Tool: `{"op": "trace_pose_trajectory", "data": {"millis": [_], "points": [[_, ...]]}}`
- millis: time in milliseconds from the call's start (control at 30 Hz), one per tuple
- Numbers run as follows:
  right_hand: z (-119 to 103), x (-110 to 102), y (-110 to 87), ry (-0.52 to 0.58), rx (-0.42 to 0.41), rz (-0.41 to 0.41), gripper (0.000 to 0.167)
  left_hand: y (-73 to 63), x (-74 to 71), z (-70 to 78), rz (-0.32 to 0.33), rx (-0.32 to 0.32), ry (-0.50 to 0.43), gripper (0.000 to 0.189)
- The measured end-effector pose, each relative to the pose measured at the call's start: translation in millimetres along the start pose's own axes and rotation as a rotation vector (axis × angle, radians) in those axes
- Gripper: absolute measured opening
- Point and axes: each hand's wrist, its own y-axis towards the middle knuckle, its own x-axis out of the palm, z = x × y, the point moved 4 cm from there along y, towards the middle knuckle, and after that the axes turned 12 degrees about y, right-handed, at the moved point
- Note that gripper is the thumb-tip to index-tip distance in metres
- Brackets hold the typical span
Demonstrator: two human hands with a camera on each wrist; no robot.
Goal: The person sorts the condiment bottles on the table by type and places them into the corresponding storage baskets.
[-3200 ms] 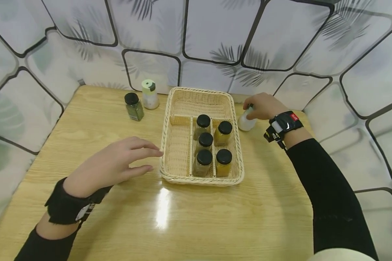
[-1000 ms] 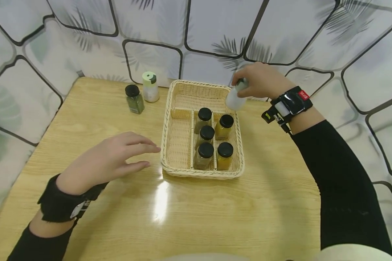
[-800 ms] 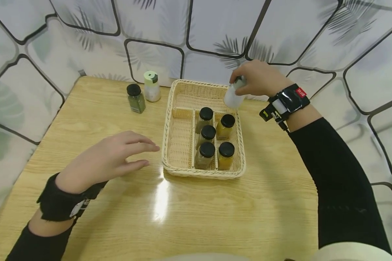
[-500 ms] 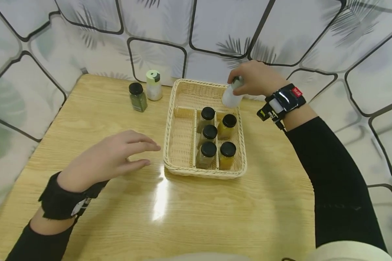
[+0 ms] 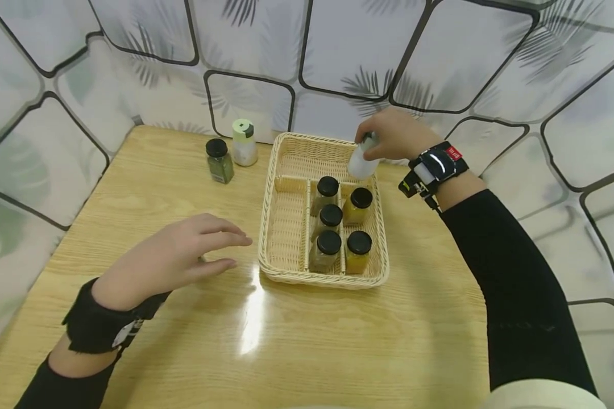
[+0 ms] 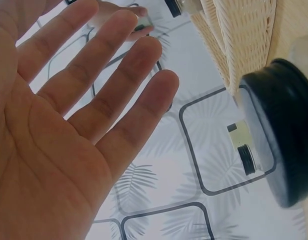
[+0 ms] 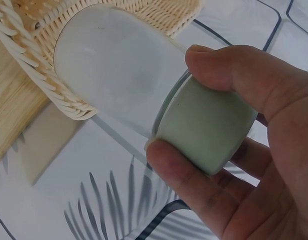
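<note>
My right hand (image 5: 401, 133) pinches a white seasoning shaker (image 7: 124, 70) by its green cap (image 7: 209, 125), thumb and fingers on opposite sides. The shaker is tilted and overlaps the back right corner of the wicker basket (image 5: 286, 227). In the basket's middle front compartment stand three black-lidded spice jars (image 5: 325, 250); the right one holds two jars of yellow spice (image 5: 358, 253). My left hand (image 5: 176, 253) hovers by the basket's left rim with fingers extended and nothing in it; its palm shows in the left wrist view.
Left of the basket, toward the back of the wooden table (image 5: 307, 341), stand a black-lidded jar of green herbs (image 5: 220, 165) and another green-capped shaker (image 5: 244, 149). A patterned cloth (image 5: 348, 51) rises behind the table.
My right hand has carried the shaker from the table right of the basket up to its back right corner, drifting slightly left lately. My left hand has barely moved.
</note>
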Motion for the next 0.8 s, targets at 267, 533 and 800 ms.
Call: {"op": "trace_pose_trajectory", "data": {"millis": [267,533,800], "points": [[6,8,7.6,0.009,0.014,-0.025,0.031,-1.6,-1.7,-0.7,-0.003,-0.014,0.007,0.031],[4,15,13.9,0.020,0.015,-0.050,0.031,-2.4,-5.4,1.4,0.008,-0.015,0.012,0.031],[6,17,17.4,0.018,0.045,-0.074,0.032,-6.5,-5.8,1.9,0.021,-0.015,0.020,0.029]]}}
